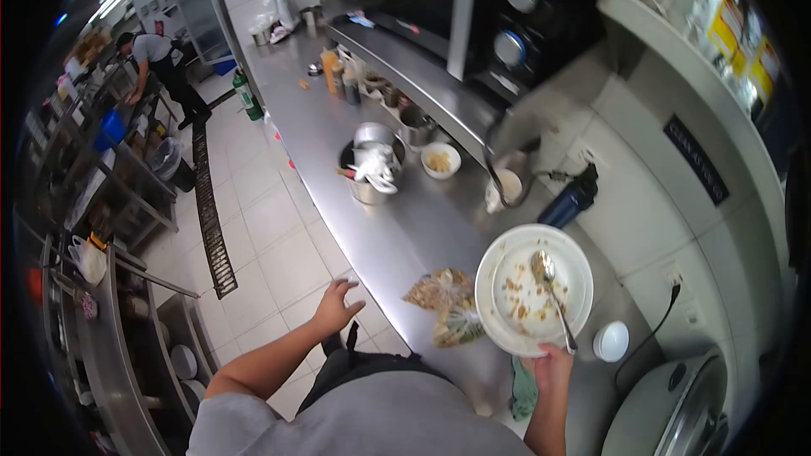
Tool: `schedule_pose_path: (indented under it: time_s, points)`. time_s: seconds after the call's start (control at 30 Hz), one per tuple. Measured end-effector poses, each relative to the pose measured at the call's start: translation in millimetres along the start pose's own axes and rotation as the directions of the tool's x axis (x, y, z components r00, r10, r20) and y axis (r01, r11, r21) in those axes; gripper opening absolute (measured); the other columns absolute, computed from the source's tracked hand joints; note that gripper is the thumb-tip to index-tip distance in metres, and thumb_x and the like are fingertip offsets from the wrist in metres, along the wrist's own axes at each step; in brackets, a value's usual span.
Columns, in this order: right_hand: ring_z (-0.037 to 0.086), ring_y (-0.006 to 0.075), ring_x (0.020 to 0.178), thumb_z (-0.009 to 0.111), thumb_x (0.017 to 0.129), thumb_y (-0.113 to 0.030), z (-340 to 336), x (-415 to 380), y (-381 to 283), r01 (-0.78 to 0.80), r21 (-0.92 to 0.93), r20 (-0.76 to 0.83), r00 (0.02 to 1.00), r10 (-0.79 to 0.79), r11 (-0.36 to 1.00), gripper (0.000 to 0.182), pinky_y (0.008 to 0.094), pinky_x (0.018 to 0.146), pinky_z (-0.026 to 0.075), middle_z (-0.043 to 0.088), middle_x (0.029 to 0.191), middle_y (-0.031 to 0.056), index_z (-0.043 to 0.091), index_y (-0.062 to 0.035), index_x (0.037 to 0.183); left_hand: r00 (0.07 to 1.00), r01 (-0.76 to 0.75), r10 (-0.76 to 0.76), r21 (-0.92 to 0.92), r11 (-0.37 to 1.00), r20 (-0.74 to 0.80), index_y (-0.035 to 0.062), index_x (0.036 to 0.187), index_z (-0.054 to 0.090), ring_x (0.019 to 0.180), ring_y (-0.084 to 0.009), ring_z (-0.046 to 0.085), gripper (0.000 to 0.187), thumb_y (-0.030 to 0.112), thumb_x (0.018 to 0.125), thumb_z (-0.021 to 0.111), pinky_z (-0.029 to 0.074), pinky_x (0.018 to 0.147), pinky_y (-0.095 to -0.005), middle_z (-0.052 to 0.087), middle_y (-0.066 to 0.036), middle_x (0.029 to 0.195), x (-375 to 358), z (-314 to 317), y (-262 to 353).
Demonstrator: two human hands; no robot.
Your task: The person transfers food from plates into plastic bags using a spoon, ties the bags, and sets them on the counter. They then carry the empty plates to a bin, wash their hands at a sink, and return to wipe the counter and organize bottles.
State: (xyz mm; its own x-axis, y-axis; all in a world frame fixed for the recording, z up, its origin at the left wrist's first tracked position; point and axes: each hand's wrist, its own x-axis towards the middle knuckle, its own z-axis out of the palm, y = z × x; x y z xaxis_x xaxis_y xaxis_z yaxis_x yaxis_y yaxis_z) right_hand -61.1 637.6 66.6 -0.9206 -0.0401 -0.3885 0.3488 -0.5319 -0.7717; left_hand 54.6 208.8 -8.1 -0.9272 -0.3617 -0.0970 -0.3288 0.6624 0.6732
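Observation:
My right hand (551, 366) grips the near rim of a white plate (498, 321) and holds it above the steel counter (397, 228). Food scraps and a metal spoon (551, 291) lie on the plate. Beside the plate, on the counter, sits a clear plastic bag of food (446, 304). My left hand (336, 307) hangs free over the floor by the counter's edge, fingers spread, holding nothing.
A metal pot with utensils (373, 167), a small white bowl of food (440, 160), a dark blue bottle (568, 200), a small white cup (610, 341) and a rice cooker (676, 409) stand on the counter. Sauce bottles (331, 69) sit further back. Another person (160, 63) works far left.

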Motion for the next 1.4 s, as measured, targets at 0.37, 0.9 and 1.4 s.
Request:
schedule_pose_path:
  time_s: [0.37,0.9,1.4]
  points:
    - [0.058,0.0319,0.103,0.051,0.064,0.014,175.2,-68.6,75.1,-0.103,-0.064,0.146,0.983,0.112,0.993,0.063,0.0414,0.085,0.051,0.057,0.113,0.0188,0.041,0.0021,0.125,0.43,0.512,-0.775,0.582,0.632,0.463,0.0122,0.12,0.057,0.112,-0.0354,0.052,0.047,0.042,0.084,0.055,0.043,0.093,-0.0386,0.054,-0.015,0.124,-122.7,-34.7,-381.2]
    - [0.058,0.031,0.105,0.049,0.067,0.012,502.2,-35.2,277.6,-0.38,-0.306,0.47,0.737,0.486,0.873,0.06,0.0402,0.088,0.051,0.056,0.117,0.0177,0.042,0.0012,0.126,0.603,0.701,-0.795,-0.518,0.491,0.063,-0.0007,0.112,0.059,0.083,-0.0218,0.063,0.043,0.025,0.079,0.067,0.05,0.072,-0.0323,0.066,-0.016,0.095,-115.0,-205.6,-434.4]
    - [0.056,0.0301,0.108,0.049,0.068,0.013,826.5,158.9,445.4,-0.307,-0.604,0.545,0.515,0.662,0.736,0.057,0.0403,0.093,0.047,0.056,0.116,0.0176,0.043,0.0035,0.124,0.317,-0.305,0.628,0.551,0.777,-0.71,-0.0035,0.135,0.034,0.132,-0.0281,0.031,0.076,0.031,0.074,0.064,0.018,0.111,-0.0403,0.036,-0.018,0.14,95.8,-704.6,-189.9]
